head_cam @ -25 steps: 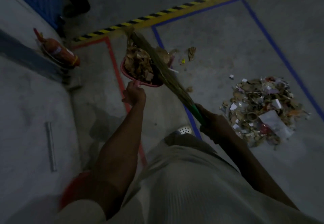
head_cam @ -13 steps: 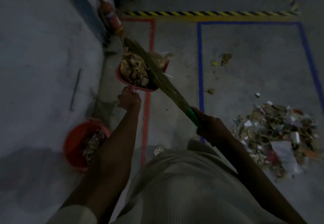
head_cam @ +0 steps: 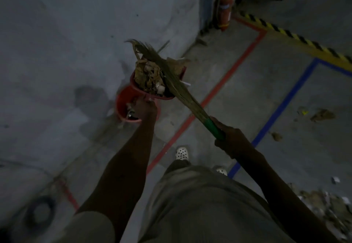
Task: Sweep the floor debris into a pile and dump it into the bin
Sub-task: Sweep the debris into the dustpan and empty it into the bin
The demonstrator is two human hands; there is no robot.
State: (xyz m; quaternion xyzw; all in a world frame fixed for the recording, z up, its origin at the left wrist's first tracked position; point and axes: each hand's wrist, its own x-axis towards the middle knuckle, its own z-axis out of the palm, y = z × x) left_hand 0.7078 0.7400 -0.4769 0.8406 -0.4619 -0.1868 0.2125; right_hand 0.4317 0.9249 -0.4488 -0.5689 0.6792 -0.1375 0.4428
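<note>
My left hand [head_cam: 145, 107] grips the handle of a red dustpan [head_cam: 150, 93] heaped with dry leaves and paper scraps [head_cam: 149, 78]. The pan is held in the air just above and beyond a red bin [head_cam: 123, 105] that stands by the wall and holds some rubbish. My right hand [head_cam: 231, 138] holds a grass broom by its green handle [head_cam: 215, 127]. The broom's bristles [head_cam: 171, 77] lie across the debris in the pan. The large debris pile [head_cam: 327, 206] is on the floor at the lower right.
A grey wall [head_cam: 76, 33] fills the left. A red fire extinguisher [head_cam: 224, 8] stands at its far corner. Red [head_cam: 224, 79], blue [head_cam: 285, 105] and yellow-black [head_cam: 297, 37] tape lines cross the floor. Loose scraps [head_cam: 322, 114] lie inside the blue outline. My white shoes [head_cam: 182, 153] are below.
I have turned left toward the wall. The loaded dustpan and broom now hang over the red bin, which has come into the middle of view; the big pile has slid to the lower right.
</note>
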